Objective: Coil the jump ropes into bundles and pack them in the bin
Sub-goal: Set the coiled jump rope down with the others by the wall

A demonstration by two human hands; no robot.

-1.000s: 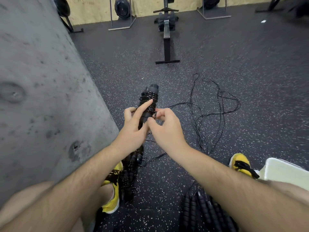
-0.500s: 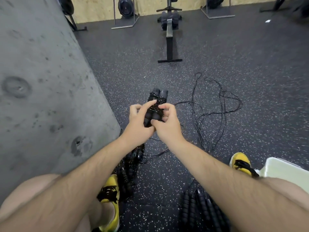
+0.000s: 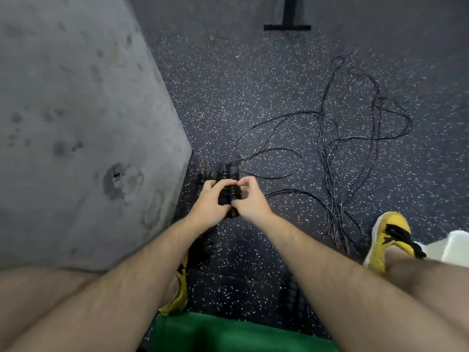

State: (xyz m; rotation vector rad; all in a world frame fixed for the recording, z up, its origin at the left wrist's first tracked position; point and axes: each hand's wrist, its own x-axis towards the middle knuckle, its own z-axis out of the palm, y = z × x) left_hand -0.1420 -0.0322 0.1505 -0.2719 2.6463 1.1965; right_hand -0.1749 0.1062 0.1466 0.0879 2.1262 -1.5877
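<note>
A black jump rope bundle [image 3: 229,184], two handles side by side with cord wound round them, is held low over the floor in the middle. My left hand [image 3: 209,203] grips it from the left, thumb across the wound cord. My right hand [image 3: 250,200] pinches the cord at the bundle's right side. Loose black jump ropes [image 3: 337,153] sprawl tangled on the floor to the right. More coiled black bundles [image 3: 204,179] lie by the wall behind my left hand. A white bin [image 3: 454,246] shows at the right edge.
A grey concrete wall [image 3: 76,123] fills the left. My yellow shoes [image 3: 390,232] rest on the speckled rubber floor [image 3: 253,85]. A green seat [image 3: 228,334] is under me. A black machine foot [image 3: 288,26] stands far ahead. Dark ribbed handles [image 3: 294,293] lie between my legs.
The view has tilted down. Both hands have lowered the bundle toward the floor near the wall. The right hand still works the cord on the handles.
</note>
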